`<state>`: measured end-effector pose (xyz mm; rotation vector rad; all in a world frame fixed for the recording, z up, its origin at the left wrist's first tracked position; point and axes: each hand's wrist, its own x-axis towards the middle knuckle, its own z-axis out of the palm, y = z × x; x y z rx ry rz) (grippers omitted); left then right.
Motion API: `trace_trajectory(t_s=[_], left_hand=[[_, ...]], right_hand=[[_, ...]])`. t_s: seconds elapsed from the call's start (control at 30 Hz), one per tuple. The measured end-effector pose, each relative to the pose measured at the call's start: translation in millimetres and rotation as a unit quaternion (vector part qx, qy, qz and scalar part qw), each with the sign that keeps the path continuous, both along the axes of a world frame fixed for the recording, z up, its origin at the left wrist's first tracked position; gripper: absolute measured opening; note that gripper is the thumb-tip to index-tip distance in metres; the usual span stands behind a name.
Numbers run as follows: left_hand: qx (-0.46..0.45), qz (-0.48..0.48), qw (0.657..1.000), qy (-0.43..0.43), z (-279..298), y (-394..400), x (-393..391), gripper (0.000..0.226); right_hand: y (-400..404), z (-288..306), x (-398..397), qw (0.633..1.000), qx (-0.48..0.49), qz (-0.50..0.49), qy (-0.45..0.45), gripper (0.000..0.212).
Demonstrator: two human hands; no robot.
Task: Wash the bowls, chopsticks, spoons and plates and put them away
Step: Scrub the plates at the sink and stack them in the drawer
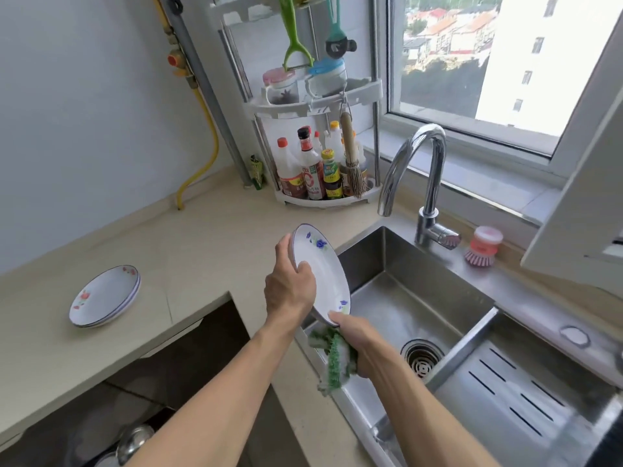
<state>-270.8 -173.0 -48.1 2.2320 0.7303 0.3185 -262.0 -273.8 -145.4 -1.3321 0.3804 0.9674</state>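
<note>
A white plate with blue flowers (325, 271) is held tilted on edge over the left rim of the steel sink (397, 298). My left hand (290, 288) grips its left edge, thumb on the inner face. My right hand (357, 338) grips a green and white dish cloth (333, 358) and touches the plate's lower edge. Two stacked white plates with red flowers (104, 296) lie on the counter at the left.
A chrome tap (421, 170) arches over the sink, with a pink dish brush (483, 246) beside it. A drain tray (519, 399) fills the sink's right part. A corner rack of sauce bottles (320, 166) stands behind. An open drawer with metal ware (135, 436) is below the counter.
</note>
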Motion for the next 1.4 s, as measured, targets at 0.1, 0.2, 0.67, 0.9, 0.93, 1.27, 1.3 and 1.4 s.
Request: trace_trajectory(t_s=[0.1, 0.2, 0.67, 0.9, 0.93, 1.27, 1.3, 1.4], left_hand=[[0.022, 0.026, 0.999, -0.033, -1, -9, 0, 0.049], [0.033, 0.012, 0.998, -0.050, -1, -8, 0, 0.045], [-0.250, 0.084, 0.963, -0.056, -15, 50, -11, 0.028], [-0.249, -0.013, 0.967, -0.055, -9, 51, -20, 0.041], [-0.242, -0.027, 0.968, -0.055, -10, 53, -23, 0.042], [-0.238, -0.048, 0.968, -0.070, -15, 68, -30, 0.036], [-0.240, -0.063, 0.967, -0.065, -14, 65, -31, 0.036], [-0.233, -0.088, 0.967, -0.052, -8, 61, -32, 0.037]], right_hand=[[3, 3, -4, 1.000, 0.006, 0.001, -0.006, 0.039], [4, 6, -4, 1.000, -0.006, -0.001, -0.028, 0.041], [-36, 77, 26, 0.944, -0.083, 0.064, -0.312, 0.069], [26, 59, 15, 0.781, -0.258, 0.082, -0.562, 0.047], [32, 56, 14, 0.764, -0.267, 0.056, -0.584, 0.041], [50, 55, -7, 0.730, -0.171, 0.063, -0.659, 0.029], [53, 57, 3, 0.740, -0.214, 0.008, -0.637, 0.026], [60, 65, 8, 0.767, -0.269, -0.095, -0.574, 0.021]])
